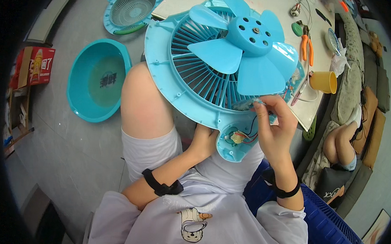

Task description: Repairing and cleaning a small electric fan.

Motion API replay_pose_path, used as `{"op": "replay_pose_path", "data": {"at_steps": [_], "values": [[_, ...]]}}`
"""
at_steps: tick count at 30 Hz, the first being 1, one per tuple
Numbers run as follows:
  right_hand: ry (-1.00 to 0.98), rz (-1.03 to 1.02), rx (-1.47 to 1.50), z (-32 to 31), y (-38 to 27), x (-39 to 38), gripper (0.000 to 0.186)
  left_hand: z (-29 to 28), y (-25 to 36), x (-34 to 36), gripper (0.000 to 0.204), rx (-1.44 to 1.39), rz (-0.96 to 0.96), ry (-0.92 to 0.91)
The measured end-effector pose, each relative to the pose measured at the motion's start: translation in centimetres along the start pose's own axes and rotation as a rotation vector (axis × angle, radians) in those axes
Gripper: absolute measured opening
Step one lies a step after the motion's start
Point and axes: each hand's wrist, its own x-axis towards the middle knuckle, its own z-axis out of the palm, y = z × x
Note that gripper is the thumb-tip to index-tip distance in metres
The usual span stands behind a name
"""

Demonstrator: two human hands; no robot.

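A light-blue fan housing point(163, 68) rests tilted over my lap, its far part at the table's edge. Its large blue fan blade point(256, 33) faces up above the slatted grille point(191, 71). My left hand point(203, 142) holds the near rim from below, with the fingers hidden under the plastic. At the near right of the grille, my right hand point(274, 121) pinches a grey tuft of dust point(245, 105) between thumb and fingers. Below it, the housing's rounded lobe holds a small part point(237, 137) with red and black wires.
On the table point(181, 1) lie orange-handled pliers point(307, 50), a yellow cup point(323, 82) and cables. At left on the floor stand a teal basin point(75, 82) of water and a round blue grille cover point(133, 8). A person's legs point(340, 143) show on the sofa at right.
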Motion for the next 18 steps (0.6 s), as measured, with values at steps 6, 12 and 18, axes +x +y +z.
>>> {"op": "replay_pose_path", "data": {"at_steps": [6, 12, 18], "values": [[-0.141, -0.175, -0.232, -0.4, 0.6, 0.7, 0.005, 0.8, 0.0, -0.8, 0.022, -0.163, -0.106, 0.197], [-0.194, 0.018, -0.169, 0.3, 0.3, 0.6, 0.009, -0.5, -0.5, -0.8, 0.025, 0.053, -0.154, 0.181], [-0.036, 0.033, 0.019, 0.6, -0.1, 0.9, 0.019, -0.7, 1.1, 1.0, 0.023, 0.206, 0.083, 0.17]]}}
